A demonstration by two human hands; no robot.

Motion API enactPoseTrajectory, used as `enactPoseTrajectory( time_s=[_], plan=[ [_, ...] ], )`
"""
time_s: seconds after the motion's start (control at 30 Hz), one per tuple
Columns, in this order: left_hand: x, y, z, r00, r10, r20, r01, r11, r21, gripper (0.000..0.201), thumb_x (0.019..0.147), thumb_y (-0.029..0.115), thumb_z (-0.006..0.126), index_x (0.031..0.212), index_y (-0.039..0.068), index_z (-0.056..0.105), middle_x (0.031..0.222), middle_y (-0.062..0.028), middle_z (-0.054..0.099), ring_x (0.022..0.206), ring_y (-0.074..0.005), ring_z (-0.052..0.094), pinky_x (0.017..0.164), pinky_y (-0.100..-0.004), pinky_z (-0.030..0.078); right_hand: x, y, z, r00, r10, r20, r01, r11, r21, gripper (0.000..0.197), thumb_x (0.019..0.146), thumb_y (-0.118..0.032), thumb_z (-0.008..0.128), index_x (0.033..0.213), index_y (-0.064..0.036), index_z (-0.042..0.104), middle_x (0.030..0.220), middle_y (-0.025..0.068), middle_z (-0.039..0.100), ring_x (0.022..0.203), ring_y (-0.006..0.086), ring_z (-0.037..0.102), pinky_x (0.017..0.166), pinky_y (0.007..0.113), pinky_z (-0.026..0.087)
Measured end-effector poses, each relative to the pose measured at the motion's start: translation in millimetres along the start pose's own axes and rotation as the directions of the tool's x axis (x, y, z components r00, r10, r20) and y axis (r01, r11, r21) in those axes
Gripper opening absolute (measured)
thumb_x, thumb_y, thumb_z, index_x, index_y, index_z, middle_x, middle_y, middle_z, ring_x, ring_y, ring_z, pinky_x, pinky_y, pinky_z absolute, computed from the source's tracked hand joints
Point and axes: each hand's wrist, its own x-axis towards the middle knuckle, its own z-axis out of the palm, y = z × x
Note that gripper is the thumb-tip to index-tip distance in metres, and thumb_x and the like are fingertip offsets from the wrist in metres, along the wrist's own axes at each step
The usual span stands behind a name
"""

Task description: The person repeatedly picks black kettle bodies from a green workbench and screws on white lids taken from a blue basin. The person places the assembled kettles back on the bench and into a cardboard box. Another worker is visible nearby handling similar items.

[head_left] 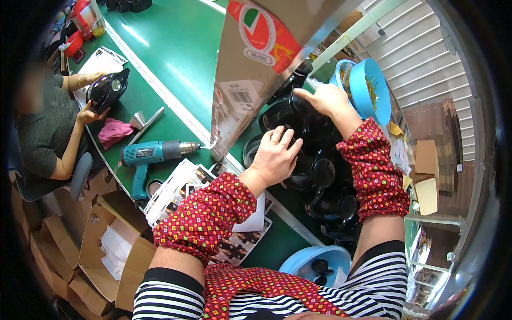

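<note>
A tall cardboard box (250,69), with a red, green and white round label above a white barcode sticker, leaned at upper centre. Just right of it, my left hand (274,154) lay flat, fingers spread, on black bowls (314,170); my right hand (328,100) pressed another, its grip unclear. The green desk (176,48) lay open at upper left.

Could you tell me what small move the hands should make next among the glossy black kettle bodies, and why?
Probably close the left hand on the glossy black kettle body beneath it: its fingers lie spread on top, not gripping, while the right hand steadies another further back.
</note>
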Motion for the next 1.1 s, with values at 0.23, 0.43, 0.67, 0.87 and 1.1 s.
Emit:
enactPoseTrajectory(
  time_s=[0.23,0.43,0.67,0.87,1.1],
  plan=[
    [-2,-1,0,1.000,-0.008,-0.006,0.008,1.000,-0.001,0.049,0.078,0.024,0.076,0.125,0.012,0.068,0.130,-0.0168,0.058,0.127,-0.0392,0.052,0.106,-0.0512,0.045,-16,-16,-13,0.993,-0.107,0.052,0.103,0.992,0.069,0.082,0.081,-0.056,0.079,0.142,-0.0057,0.058,0.121,0.0266,0.070,0.113,0.0407,0.068,0.101,0.045,0.053],
    [1,2,-1,1.000,0.002,-0.002,-0.002,1.000,-0.011,0.049,0.079,0.023,0.076,0.125,0.012,0.068,0.129,-0.0164,0.059,0.127,-0.0388,0.052,0.105,-0.0509,0.045,-19,2,0,0.931,-0.364,0.000,0.358,0.916,0.180,0.103,0.069,-0.011,0.092,0.157,-0.0263,0.040,0.140,0.0231,0.057,0.127,0.0436,0.058,0.110,0.044,0.048],
    [2,4,0,1.000,0.003,-0.002,-0.003,1.000,-0.007,0.049,0.079,0.023,0.076,0.126,0.012,0.068,0.130,-0.0168,0.059,0.127,-0.0387,0.052,0.106,-0.0511,0.045,-20,-5,18,0.964,-0.228,-0.136,0.248,0.956,0.154,0.082,0.088,-0.059,0.071,0.137,0.0040,0.054,0.102,0.0294,0.073,0.096,0.0431,0.072,0.087,0.050,0.056],
    [3,7,0,1.000,-0.002,0.009,0.002,1.000,-0.025,0.050,0.078,0.023,0.076,0.126,0.012,0.067,0.131,-0.0166,0.059,0.127,-0.0379,0.052,0.105,-0.0508,0.045,-15,-25,46,0.986,-0.031,-0.165,0.010,0.992,-0.126,0.068,0.100,-0.067,0.046,0.123,-0.0072,0.068,0.097,0.0251,0.071,0.089,0.0373,0.075,0.074,0.046,0.059],
    [4,7,-2,1.000,0.012,0.007,-0.011,1.000,-0.025,0.050,0.078,0.022,0.076,0.126,0.011,0.067,0.130,-0.0167,0.058,0.127,-0.0380,0.052,0.104,-0.0511,0.046,-17,20,5,0.920,0.304,-0.248,-0.293,0.953,0.081,0.092,0.091,-0.085,0.041,0.118,-0.0024,0.074,0.113,0.0197,0.075,0.104,0.0328,0.074,0.086,0.044,0.059]
  ],
)
